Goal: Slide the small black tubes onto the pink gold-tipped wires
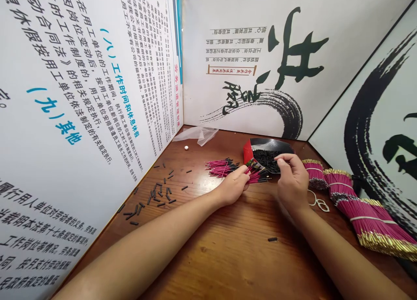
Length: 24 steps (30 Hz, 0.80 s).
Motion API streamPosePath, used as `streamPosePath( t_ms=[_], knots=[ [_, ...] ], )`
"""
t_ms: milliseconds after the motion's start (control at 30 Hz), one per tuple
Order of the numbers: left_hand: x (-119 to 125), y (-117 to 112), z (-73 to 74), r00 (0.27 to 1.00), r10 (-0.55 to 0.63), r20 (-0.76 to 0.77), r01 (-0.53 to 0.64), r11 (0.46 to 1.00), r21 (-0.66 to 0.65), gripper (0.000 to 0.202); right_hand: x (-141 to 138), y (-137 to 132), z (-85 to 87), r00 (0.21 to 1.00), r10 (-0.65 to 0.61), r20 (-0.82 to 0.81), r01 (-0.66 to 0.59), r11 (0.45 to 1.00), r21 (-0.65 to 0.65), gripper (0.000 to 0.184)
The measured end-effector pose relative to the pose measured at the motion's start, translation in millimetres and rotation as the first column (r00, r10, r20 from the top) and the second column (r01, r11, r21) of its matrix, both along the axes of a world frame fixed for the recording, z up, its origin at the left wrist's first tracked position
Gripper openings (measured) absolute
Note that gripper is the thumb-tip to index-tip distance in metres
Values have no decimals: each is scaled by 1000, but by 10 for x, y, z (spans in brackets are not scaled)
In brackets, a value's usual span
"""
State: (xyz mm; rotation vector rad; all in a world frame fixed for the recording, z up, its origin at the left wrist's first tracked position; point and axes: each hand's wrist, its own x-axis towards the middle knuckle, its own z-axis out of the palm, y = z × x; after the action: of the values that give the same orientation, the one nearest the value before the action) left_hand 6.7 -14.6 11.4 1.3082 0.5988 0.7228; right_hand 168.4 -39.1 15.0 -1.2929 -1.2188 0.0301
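My left hand [235,186] is closed around a small bunch of magenta wires [257,176] with black ends, which point to the right. Just right of it, my right hand [292,182] is raised with thumb and forefinger pinched together; whatever lies between them is too small to make out. Behind both hands stands a red box [248,153] with a black inside, holding many short black tubes [265,160]. Left of the box, a loose pile of magenta wires [217,168] with black tips lies on the table, partly behind my left hand.
Banded bundles of magenta wires [368,219] with gold ends line the right side. Pale rubber bands [321,204] lie beside them. Loose black tubes [159,193] are scattered at left, with a single tube [273,239] in front. A clear plastic bag [198,135] touches the printed panels [241,13].
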Motion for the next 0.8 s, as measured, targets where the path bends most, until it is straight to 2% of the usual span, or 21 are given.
streamPosePath(
  t_ms=[100, 200, 267, 367, 500, 667, 800],
  knots=[
    [-5, 34, 0, 1000, 4, 7, -3, 997, -83, 12, 46, 46, -26, 992, -56, -116, 54, 998, -25, 20],
    [-11, 75, -17, 1000, 2, 3, -2, 992, -127, 11, 107, 83, -85, 992, -96, -86, 90, 993, -79, 23],
    [-12, 89, -30, 1000, 1, 4, 0, 991, -138, 11, 164, 105, -142, 988, -152, 37, 155, 981, -120, 25],
    [-12, 86, -35, 1000, -3, 3, 4, 990, -142, 11, 254, 134, -237, 925, -215, 313, 286, 937, -203, 24],
    [-13, 66, -24, 1000, -4, -9, 3, 993, -117, 9, 302, 149, -332, 814, -157, 559, 377, 875, -303, 34],
    [-10, 58, -12, 1000, 3, -8, -4, 996, -86, 8, 270, 121, -362, 663, -181, 726, 523, 807, -276, 41],
    [-6, 53, 3, 1000, 6, -11, -7, 997, -82, 8, 257, 109, -352, 651, -128, 748, 515, 799, -311, 42]
  ],
)
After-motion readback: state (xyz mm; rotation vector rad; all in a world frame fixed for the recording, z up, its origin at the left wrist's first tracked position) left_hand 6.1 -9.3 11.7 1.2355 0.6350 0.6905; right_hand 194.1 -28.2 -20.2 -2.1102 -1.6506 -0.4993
